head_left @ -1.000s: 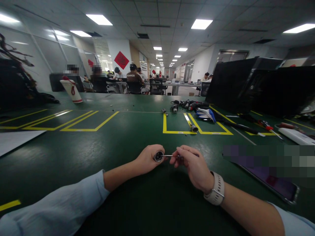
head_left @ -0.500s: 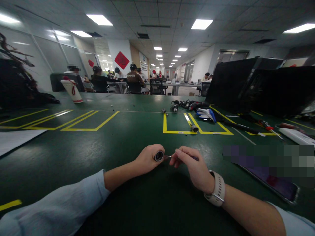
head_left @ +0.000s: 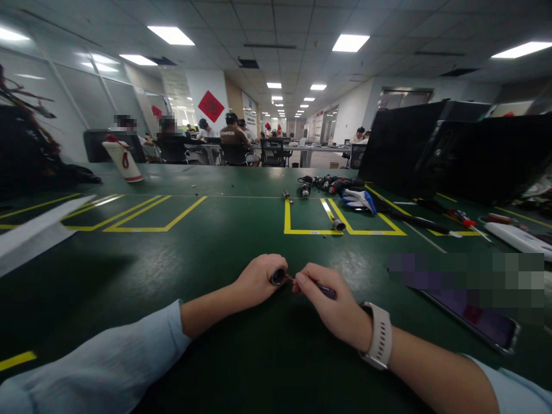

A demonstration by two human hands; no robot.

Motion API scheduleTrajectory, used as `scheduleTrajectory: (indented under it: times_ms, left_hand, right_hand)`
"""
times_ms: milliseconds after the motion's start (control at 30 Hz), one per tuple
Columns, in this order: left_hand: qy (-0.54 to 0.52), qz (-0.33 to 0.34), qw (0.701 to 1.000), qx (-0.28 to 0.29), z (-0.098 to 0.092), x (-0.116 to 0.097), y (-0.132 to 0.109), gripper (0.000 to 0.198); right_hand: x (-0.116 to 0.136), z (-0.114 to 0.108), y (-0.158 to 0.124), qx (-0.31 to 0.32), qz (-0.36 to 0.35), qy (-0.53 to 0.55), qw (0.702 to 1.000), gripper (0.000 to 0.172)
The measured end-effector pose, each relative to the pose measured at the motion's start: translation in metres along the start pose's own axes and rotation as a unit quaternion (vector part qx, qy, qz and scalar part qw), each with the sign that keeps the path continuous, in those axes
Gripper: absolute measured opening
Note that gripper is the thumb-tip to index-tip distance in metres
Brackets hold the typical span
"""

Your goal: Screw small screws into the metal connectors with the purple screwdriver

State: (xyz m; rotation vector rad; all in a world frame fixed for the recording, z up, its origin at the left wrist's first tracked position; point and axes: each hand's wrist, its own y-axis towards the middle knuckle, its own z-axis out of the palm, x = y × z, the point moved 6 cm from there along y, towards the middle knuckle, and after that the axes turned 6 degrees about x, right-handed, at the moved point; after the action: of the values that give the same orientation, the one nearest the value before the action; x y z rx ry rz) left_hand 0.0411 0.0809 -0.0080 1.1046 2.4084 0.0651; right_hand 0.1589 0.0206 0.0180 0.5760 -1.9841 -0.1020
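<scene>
My left hand (head_left: pixel 254 282) is closed around a round metal connector shell (head_left: pixel 278 276), its hollow open end facing me. Closed as well, my right hand (head_left: pixel 334 307) grips a small screwdriver (head_left: pixel 327 292) with a thin shaft and a dark handle. The shaft points left and reaches the side of the shell near my left fingertips. Whether its tip sits in a screw is too small to tell. Past my hands, another metal connector (head_left: pixel 338 225) lies on a yellow tape line, and a smaller metal part (head_left: pixel 287 196) lies farther back.
A phone (head_left: pixel 470 313) lies on the green table (head_left: pixel 215 374) at right. Blue-white gloves (head_left: pixel 360 200), a red-handled screwdriver (head_left: pixel 464 218) and dark cables (head_left: pixel 328 183) are beyond. A white paper (head_left: pixel 34 236) and a paper cup (head_left: pixel 124 161) are at left. Several people sit at far desks.
My right hand has moved slightly left with the screwdriver, closer to the connector shell. The shell is tilted a little differently. The white paper at left has lifted and bent.
</scene>
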Motion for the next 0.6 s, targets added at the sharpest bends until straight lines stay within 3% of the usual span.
scheduleTrajectory:
  times_ms: [100, 233, 333, 467, 600]
  left_hand:
    - [-0.022, 0.006, 1.000, 0.002, -0.001, -0.001, 0.000, 0.010]
    - [-0.066, 0.012, 0.998, 0.002, -0.002, -0.001, 0.000, 0.013]
    - [-0.076, 0.010, 0.997, 0.002, -0.002, 0.000, 0.000, 0.014]
    - [-0.063, 0.007, 0.998, 0.005, 0.000, 0.001, 0.000, 0.014]
    - [-0.027, -0.006, 1.000, 0.001, 0.001, 0.003, 0.000, 0.013]
  right_hand:
    - [-0.007, -0.001, 0.003, -0.001, 0.026, 0.108, 0.994, 0.028]
    - [-0.020, -0.001, 0.007, -0.014, 0.072, 0.272, 0.960, 0.026]
    - [-0.025, 0.000, 0.007, -0.033, 0.089, 0.316, 0.944, 0.026]
    - [-0.019, -0.003, 0.006, -0.048, 0.057, 0.251, 0.965, 0.028]
    - [-0.004, -0.009, 0.002, -0.058, 0.003, 0.034, 0.998, 0.027]
